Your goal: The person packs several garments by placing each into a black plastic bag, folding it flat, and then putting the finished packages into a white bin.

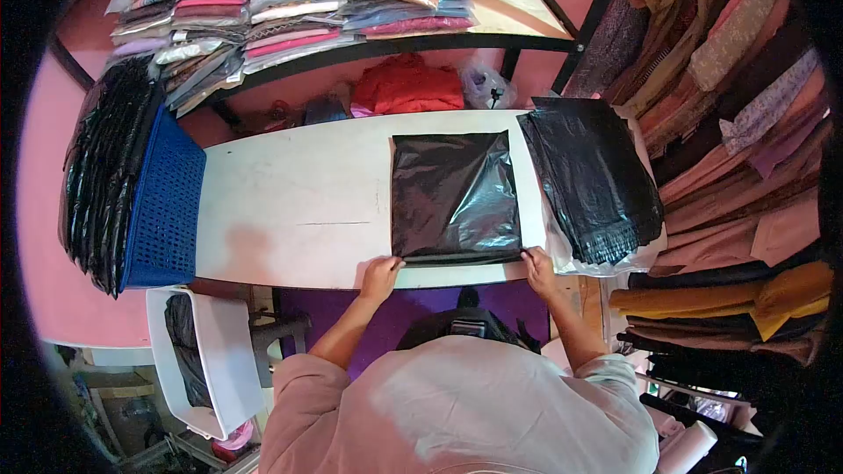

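A black plastic mailing bag (452, 189) lies flat on the white table (290, 193), its near edge folded over in a narrow strip. My left hand (381, 277) pinches the bag's near left corner. At the near right corner, my right hand (538, 269) grips the same edge between thumb and fingers. The bag looks shiny and mostly flat, with slight creases at the right; whether anything is inside cannot be seen. To the right of it lies a stack of black plastic bags (597, 175) on clear wrapping.
A blue basket (167, 202) packed with black parcels (101, 175) stands at the table's left end. Below it is a white bin (230, 360) with black plastic inside. Behind, a shelf (351, 57) carries piles of wrapped garments (290, 4). Clothes (729, 202) hang at the right.
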A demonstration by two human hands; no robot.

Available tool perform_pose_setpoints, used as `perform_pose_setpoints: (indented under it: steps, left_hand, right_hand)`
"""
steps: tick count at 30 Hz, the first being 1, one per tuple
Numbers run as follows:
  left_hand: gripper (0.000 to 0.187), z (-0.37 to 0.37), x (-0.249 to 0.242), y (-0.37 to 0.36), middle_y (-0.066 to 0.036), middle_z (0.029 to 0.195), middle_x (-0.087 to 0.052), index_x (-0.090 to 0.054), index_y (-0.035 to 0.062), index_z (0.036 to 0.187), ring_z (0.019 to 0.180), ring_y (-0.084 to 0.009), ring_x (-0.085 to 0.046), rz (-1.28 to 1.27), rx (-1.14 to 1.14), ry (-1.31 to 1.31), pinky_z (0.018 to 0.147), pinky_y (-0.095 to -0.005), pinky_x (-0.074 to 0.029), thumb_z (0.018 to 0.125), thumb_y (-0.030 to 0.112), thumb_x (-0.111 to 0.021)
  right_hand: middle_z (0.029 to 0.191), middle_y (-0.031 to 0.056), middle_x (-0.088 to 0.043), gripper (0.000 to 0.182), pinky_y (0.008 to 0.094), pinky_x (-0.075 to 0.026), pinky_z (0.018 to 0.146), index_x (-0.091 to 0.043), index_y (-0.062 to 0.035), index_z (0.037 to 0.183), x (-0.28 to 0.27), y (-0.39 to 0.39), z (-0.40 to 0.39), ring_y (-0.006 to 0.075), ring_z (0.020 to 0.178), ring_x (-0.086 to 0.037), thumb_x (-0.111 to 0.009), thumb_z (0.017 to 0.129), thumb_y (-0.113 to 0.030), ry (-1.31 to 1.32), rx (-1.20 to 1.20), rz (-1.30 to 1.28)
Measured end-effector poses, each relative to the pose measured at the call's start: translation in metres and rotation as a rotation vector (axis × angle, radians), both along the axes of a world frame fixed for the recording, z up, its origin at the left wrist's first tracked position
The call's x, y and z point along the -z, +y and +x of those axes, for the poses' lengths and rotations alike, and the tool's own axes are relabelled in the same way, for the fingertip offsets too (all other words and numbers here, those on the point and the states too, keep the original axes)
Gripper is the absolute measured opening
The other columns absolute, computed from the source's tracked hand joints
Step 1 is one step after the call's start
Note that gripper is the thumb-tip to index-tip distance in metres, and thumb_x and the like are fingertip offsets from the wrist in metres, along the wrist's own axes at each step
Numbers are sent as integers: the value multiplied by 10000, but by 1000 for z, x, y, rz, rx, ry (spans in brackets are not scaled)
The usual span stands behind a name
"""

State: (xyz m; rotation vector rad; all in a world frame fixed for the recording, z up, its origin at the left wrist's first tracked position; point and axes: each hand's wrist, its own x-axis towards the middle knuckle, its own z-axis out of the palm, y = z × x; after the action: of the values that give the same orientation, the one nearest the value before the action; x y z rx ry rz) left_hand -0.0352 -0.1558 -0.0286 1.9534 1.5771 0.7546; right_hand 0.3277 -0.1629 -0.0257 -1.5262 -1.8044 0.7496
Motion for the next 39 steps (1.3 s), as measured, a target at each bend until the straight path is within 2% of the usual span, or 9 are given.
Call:
perform_pose_setpoints:
  steps: [6, 17, 19, 21, 23, 26, 29, 34, 39]
  left_hand:
    - [369, 20, 2, 21, -212, 639, -558, -576, 28, 688, 624, -380, -554, 18, -309, 158, 579, -450, -428, 849, 341, -465]
    - [443, 29, 15, 34, -164, 653, -590, -589, 40, 637, 618, -328, -581, -23, -342, 413, 577, -418, -438, 865, 376, -414]
    - [445, 28, 17, 35, -153, 640, -589, -589, 41, 629, 606, -325, -577, -3, -343, 422, 568, -421, -433, 865, 374, -413]
    - [446, 29, 17, 37, -149, 640, -590, -588, 38, 627, 613, -325, -577, -37, -354, 427, 581, -429, -429, 865, 372, -413]
    - [448, 29, 16, 38, -146, 641, -592, -588, 36, 625, 620, -324, -576, -77, -357, 434, 595, -438, -425, 865, 371, -413]
    - [322, 35, -7, 38, -141, 797, -614, -601, 48, 786, 761, -312, -581, -328, -332, 417, 690, -443, -407, 840, 338, -472]
    - [335, 53, -26, 23, -125, 1023, -569, -526, 74, 1054, 964, -287, -522, -3, -648, 329, 797, -429, -368, 792, 280, -545]
    - [677, 56, -26, 10, -92, 1358, -304, -291, 94, 1317, 1246, -252, -289, 198, 322, 395, 1013, -406, -235, 725, 224, -592]
    - [719, 28, -11, 21, -62, 1392, -250, -249, 121, 1342, 1271, -211, -262, 83, 259, 426, 1031, -343, -246, 714, 139, -599]
  right_hand:
    - [625, 193, -576, 417, 445, -443, 529, -570, -35, 706, 5, 31, -35, 378, 583, -569, -390, 889, -363, -328, 398, 0]
    - [597, 147, -591, 395, 428, -473, 509, -589, -67, 692, 13, 39, -43, 326, 539, -588, -435, 862, -389, -656, 438, -61]
    - [744, 175, -601, 296, 425, -474, 634, -571, -48, 818, -17, 34, -52, 344, 691, -591, -482, 839, -329, -587, 515, -182]
    - [986, 203, -557, 287, 447, -401, 832, -533, -27, 956, -28, 31, -54, 345, 959, -522, -502, 818, -277, -348, 245, 374]
    - [1207, 191, -437, 419, 442, -250, 985, -441, -16, 1155, -31, 33, -64, 313, 1164, -370, -484, 821, -264, -330, -301, 279]
    - [1370, 122, -280, 563, 418, -184, 1037, -277, -49, 1316, -19, 23, -79, 278, 1267, -261, -468, 836, -272, -530, -486, 292]
    - [1375, 116, -270, 580, 423, -193, 1033, -271, -59, 1320, -14, 25, -79, 275, 1265, -264, -487, 821, -260, -520, -466, 286]
    - [1377, 120, -264, 629, 421, -218, 1026, -270, -60, 1319, -12, 28, -71, 274, 1262, -272, -543, 771, -204, -507, -498, 278]
    - [1345, 135, -311, 750, 373, -276, 1018, -306, -36, 1289, -4, 32, -37, 293, 1230, -321, -644, 621, -55, -376, -351, 222]
